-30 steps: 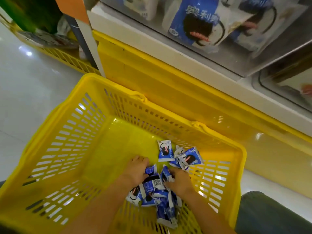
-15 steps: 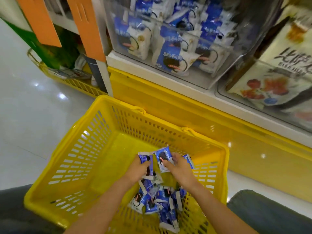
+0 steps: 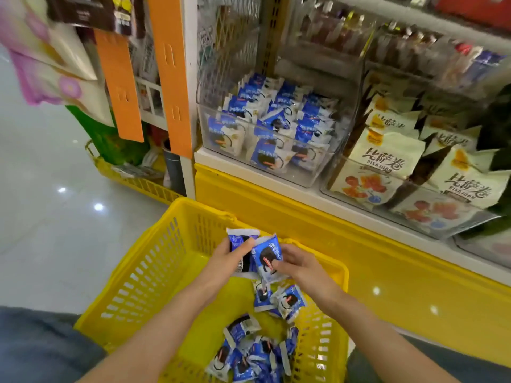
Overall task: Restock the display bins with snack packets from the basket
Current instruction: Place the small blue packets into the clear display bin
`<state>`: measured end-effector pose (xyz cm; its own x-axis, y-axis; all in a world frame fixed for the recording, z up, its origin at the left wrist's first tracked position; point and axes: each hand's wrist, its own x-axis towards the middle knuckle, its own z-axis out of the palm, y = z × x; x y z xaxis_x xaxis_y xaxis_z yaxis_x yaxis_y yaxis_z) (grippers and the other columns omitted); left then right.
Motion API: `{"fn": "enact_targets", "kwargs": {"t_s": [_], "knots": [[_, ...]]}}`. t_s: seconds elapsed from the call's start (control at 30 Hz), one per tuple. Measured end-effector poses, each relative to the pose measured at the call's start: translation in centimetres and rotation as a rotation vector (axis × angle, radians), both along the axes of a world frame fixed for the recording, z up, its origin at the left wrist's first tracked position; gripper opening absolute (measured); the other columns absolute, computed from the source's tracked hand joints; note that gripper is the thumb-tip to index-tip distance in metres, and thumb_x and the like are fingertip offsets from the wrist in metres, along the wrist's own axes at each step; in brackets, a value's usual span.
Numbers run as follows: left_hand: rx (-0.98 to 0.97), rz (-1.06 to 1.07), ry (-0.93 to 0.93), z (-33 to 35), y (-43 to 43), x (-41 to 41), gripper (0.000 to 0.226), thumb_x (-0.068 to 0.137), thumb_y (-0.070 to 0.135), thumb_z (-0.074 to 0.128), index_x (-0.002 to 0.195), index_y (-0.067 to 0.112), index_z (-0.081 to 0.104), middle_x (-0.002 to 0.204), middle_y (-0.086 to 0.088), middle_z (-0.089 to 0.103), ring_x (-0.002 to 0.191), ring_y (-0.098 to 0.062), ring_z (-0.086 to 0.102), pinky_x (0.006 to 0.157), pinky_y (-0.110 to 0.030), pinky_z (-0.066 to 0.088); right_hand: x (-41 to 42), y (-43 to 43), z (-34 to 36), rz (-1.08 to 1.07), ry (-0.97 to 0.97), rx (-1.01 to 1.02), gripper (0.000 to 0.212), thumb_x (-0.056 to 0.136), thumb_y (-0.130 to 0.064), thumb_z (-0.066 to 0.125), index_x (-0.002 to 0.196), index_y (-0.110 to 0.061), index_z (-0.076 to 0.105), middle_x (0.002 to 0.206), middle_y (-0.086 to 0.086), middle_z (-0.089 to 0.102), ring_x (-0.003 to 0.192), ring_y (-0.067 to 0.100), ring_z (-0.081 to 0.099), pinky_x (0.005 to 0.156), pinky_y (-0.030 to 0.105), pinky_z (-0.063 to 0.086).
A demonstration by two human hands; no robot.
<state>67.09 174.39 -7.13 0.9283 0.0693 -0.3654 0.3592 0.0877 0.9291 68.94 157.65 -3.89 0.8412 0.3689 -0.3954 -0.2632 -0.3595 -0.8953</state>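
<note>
Yellow basket, open-topped — left hand and right hand grip packets.

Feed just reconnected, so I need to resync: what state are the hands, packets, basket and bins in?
Left hand, gripping the first blue packet.
Right hand, pinching the second blue packet.
Yellow basket, holding loose packets at its near end.
Blue-packet bin, open-topped, partly filled.
Cream-packet bin, well stocked.
</note>
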Motion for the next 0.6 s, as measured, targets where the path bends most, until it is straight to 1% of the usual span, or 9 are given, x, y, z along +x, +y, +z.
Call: {"fn": "enact_targets", "kwargs": {"t_s": [0.07, 0.2, 0.3, 0.33, 0.4, 0.43, 0.5, 0.53, 0.6], "knots": [[0.061, -0.017, -0.078, 1.7, 0.2, 0.3, 0.010, 0.091, 0.029, 0.055, 0.101, 0.032, 0.056, 0.100, 0.014, 0.064, 0.083, 0.008, 0.063, 0.064, -0.008, 0.047, 0.0, 0.0, 1.6, 0.008, -0.056, -0.011, 0.027, 0.091, -0.014, 0.059, 0.117, -0.015, 0.059, 0.110, 0.000, 0.067, 0.096, 0.006, 0.065, 0.077, 0.015, 0.051], [0.177, -0.057, -0.212, 4.9, 0.7, 0.9, 0.019, 0.092, 0.025, 0.054, 0.109, 0.019, 0.056, 0.101, 0.007, 0.065, 0.088, 0.001, 0.061, 0.068, -0.010, 0.048, 0.0, 0.2, 4.8, 0.020, -0.174, -0.020, 0.015, 0.090, -0.023, 0.059, 0.104, -0.024, 0.063, 0.102, -0.002, 0.070, 0.090, 0.005, 0.066, 0.076, 0.015, 0.051], [0.192, -0.097, -0.265, 7.1, 1.5, 1.2, 0.012, 0.091, 0.027, 0.054, 0.103, 0.024, 0.057, 0.097, 0.011, 0.066, 0.084, 0.005, 0.062, 0.067, -0.009, 0.048, 0.7, 0.4, 8.0, 0.083, -0.235, -0.069, 0.011, 0.088, -0.020, 0.062, 0.096, -0.027, 0.064, 0.100, -0.001, 0.071, 0.092, 0.010, 0.066, 0.081, 0.021, 0.053], [0.187, -0.098, -0.273, 7.7, 1.7, 1.4, 0.010, 0.092, 0.029, 0.053, 0.100, 0.026, 0.056, 0.096, 0.012, 0.066, 0.083, 0.006, 0.063, 0.067, -0.010, 0.048, 1.1, 0.5, 9.2, 0.102, -0.262, -0.090, 0.013, 0.087, -0.019, 0.062, 0.096, -0.028, 0.065, 0.100, -0.002, 0.072, 0.093, 0.011, 0.067, 0.083, 0.022, 0.053], [0.156, -0.079, -0.274, 8.7, 2.3, 1.7, 0.009, 0.093, 0.033, 0.051, 0.100, 0.029, 0.055, 0.097, 0.012, 0.066, 0.085, 0.001, 0.063, 0.069, -0.012, 0.049, 2.0, 0.4, 11.8, 0.121, -0.377, -0.145, 0.017, 0.086, -0.018, 0.064, 0.094, -0.032, 0.065, 0.095, -0.010, 0.072, 0.089, 0.005, 0.067, 0.080, 0.017, 0.052], [0.120, -0.061, -0.271, 9.1, 2.5, 1.9, 0.010, 0.093, 0.033, 0.049, 0.102, 0.030, 0.053, 0.098, 0.013, 0.065, 0.086, 0.002, 0.063, 0.069, -0.010, 0.049, 2.7, 0.4, 13.2, 0.117, -0.456, -0.186, 0.018, 0.086, -0.018, 0.064, 0.094, -0.034, 0.065, 0.091, -0.015, 0.071, 0.084, -0.001, 0.066, 0.075, 0.011, 0.050], [0.023, -0.009, -0.262, 9.8, 3.0, 2.3, 0.011, 0.095, 0.030, 0.046, 0.106, 0.032, 0.047, 0.097, 0.016, 0.061, 0.081, 0.007, 0.058, 0.061, -0.004, 0.045, 4.5, 0.5, 16.0, 0.052, -0.603, -0.264, 0.018, 0.087, -0.020, 0.063, 0.099, -0.034, 0.063, 0.085, -0.021, 0.068, 0.074, -0.010, 0.062, 0.063, 0.004, 0.046], [-0.023, 0.012, -0.248, 10.2, 3.2, 2.5, 0.014, 0.096, 0.029, 0.045, 0.110, 0.032, 0.045, 0.097, 0.015, 0.060, 0.081, 0.006, 0.056, 0.057, -0.004, 0.044, 5.7, 0.6, 17.2, 0.000, -0.669, -0.300, 0.020, 0.088, -0.020, 0.062, 0.105, -0.030, 0.062, 0.087, -0.019, 0.068, 0.074, -0.010, 0.062, 0.061, 0.004, 0.045], [-0.087, 0.048, -0.220, 10.7, 3.6, 3.0, 0.020, 0.097, 0.028, 0.043, 0.117, 0.030, 0.041, 0.099, 0.011, 0.058, 0.082, 0.002, 0.056, 0.053, -0.006, 0.043, 8.2, 0.9, 19.2, -0.094, -0.789, -0.420, 0.029, 0.088, -0.020, 0.062, 0.117, -0.019, 0.060, 0.099, -0.006, 0.068, 0.082, -0.001, 0.062, 0.072, 0.012, 0.047]]}}
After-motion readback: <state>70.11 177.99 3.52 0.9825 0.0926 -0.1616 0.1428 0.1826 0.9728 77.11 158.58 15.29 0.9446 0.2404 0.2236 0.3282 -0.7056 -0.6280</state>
